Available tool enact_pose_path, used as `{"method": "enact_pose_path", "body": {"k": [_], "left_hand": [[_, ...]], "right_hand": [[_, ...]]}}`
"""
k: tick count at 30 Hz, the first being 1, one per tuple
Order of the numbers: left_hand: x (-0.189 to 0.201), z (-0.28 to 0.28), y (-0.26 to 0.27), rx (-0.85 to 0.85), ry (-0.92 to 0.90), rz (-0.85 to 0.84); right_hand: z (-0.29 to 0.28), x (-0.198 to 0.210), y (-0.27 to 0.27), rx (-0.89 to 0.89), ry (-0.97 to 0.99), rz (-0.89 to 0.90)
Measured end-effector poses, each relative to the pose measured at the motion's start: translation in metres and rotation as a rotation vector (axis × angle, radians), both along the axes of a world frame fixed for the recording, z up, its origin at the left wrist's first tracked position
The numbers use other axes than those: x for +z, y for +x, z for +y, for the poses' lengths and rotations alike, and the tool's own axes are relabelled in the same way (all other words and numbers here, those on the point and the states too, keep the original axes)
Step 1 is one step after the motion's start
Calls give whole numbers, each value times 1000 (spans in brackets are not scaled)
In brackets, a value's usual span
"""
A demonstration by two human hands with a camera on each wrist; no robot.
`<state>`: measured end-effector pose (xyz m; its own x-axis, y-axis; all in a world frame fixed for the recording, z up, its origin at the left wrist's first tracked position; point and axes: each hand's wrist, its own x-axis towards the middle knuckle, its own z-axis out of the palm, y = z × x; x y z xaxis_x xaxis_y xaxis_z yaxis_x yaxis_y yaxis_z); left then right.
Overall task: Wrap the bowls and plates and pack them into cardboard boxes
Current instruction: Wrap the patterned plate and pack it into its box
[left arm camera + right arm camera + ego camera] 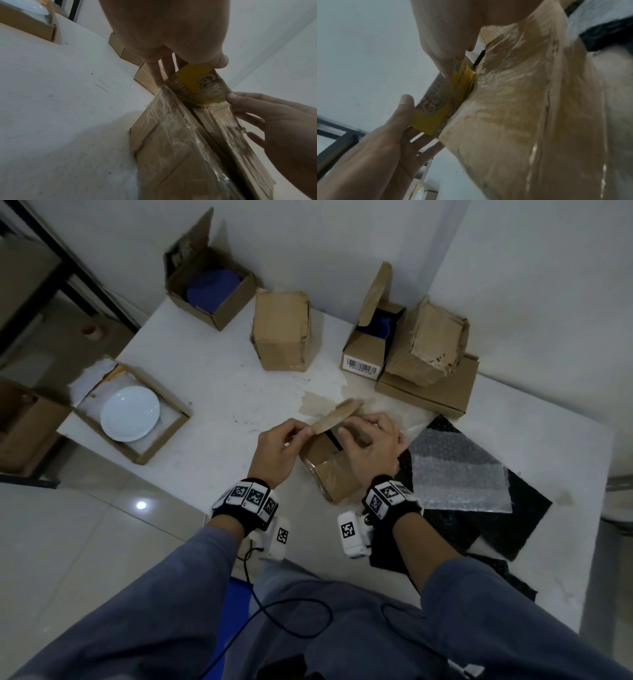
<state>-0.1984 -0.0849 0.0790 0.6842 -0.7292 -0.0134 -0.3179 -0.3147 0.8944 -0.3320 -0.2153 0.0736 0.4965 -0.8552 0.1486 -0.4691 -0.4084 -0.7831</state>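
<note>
Both hands work the taped cardboard box [330,470] at the surface's [212,392] near edge: left hand [284,446] pinches the raised flap [337,417], right hand [371,446] grips its other side. Risk: worn flap tears or box tips. Long axis runs toward the person; opening probably faces away.

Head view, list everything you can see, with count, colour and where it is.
table: one, white, under everything
plate: one, white, in open flat box, left
open boxes with blue contents: two, brown, far left and far right
closed boxes: three, brown, far centre, two stacked far right
taped box: one, brown, centre
flap: one, brown, yellow print inside
bubble wrap: one, clear, right
black sheets: several, right
left hand: pinches flap
right hand: holds flap
</note>
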Motion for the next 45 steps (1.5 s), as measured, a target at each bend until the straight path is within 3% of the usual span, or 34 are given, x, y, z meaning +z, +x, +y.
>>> {"method": "enact_pose_path", "body": {"k": [14, 18, 22, 28, 31, 37, 45], "left_hand": [[-2, -1, 16, -6, 14, 18], [-2, -1, 16, 0, 20, 49], [-1, -3, 14, -8, 4, 68], [-3, -2, 8, 2, -5, 78], [-4, 0, 5, -42, -14, 50], [-17, 7, -12, -166, 22, -147], [-19, 8, -19, -168, 43, -166]], "right_hand": [[-32, 19, 15, 343, -197, 43], [-44, 35, 19, 474, -33, 178], [-42, 43, 19, 339, 384, 82], [-28, 49, 18, 151, 723, -121], [-29, 53, 13, 117, 906, -112], [-29, 42, -4, -17, 1002, 108], [-29, 38, -13, -45, 997, 185]]}}
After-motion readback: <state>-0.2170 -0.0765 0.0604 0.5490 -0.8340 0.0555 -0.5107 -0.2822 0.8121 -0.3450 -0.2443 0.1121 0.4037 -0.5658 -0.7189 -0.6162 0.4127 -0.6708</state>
